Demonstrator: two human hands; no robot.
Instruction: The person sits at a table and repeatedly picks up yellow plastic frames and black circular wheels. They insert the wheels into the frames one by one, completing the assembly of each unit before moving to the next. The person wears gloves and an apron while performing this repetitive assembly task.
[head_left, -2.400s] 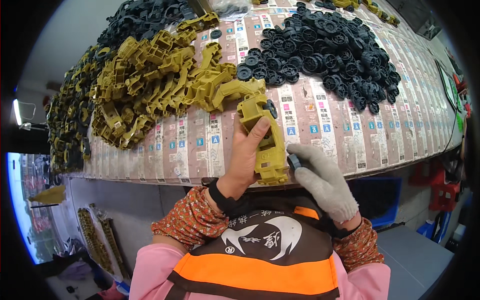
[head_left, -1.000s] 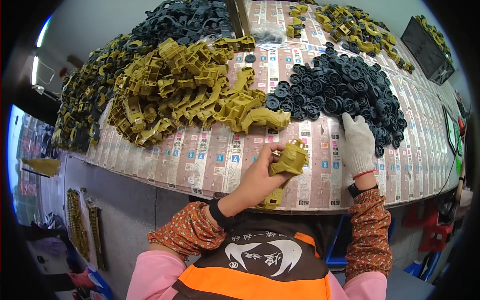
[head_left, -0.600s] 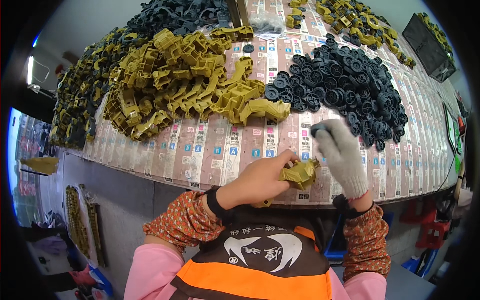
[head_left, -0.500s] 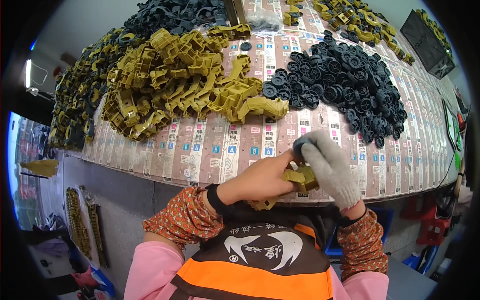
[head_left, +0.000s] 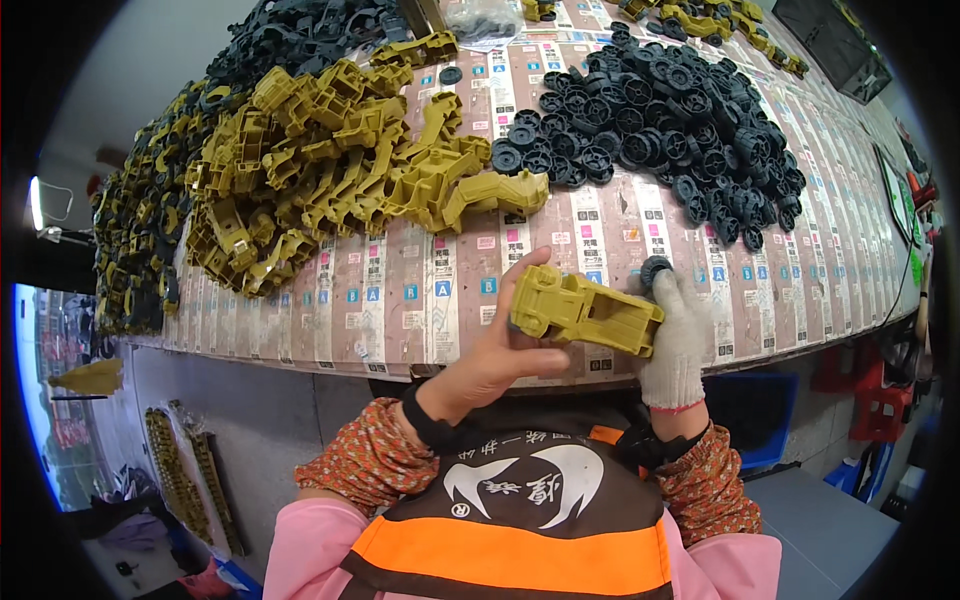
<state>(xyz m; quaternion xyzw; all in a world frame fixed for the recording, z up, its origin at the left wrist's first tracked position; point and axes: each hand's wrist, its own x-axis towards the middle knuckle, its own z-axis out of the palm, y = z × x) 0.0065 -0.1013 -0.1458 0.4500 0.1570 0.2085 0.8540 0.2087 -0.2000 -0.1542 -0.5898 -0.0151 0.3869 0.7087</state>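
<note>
My bare left hand grips a mustard-yellow plastic toy truck body by its left end, with the thumb below and a finger above. The truck bed faces up, over the table's near edge. In a white knit glove, my right hand is closed beside the truck's right end. A small black toy wheel sits at its fingertips, just above the truck's corner. Beyond my hands lie a heap of yellow truck bodies on the left and a pile of black wheels on the right.
Black and yellow assembled pieces crowd the table's left edge, with dark plastic parts behind. One loose wheel lies between the piles. A black bin stands far right. Below the table on the right are a blue crate and red stools.
The truck body has been lifted and turned so its bed shows lengthwise. My left fingers have spread around its end. My right hand has shifted slightly right and down, with a wheel at its fingertips.
</note>
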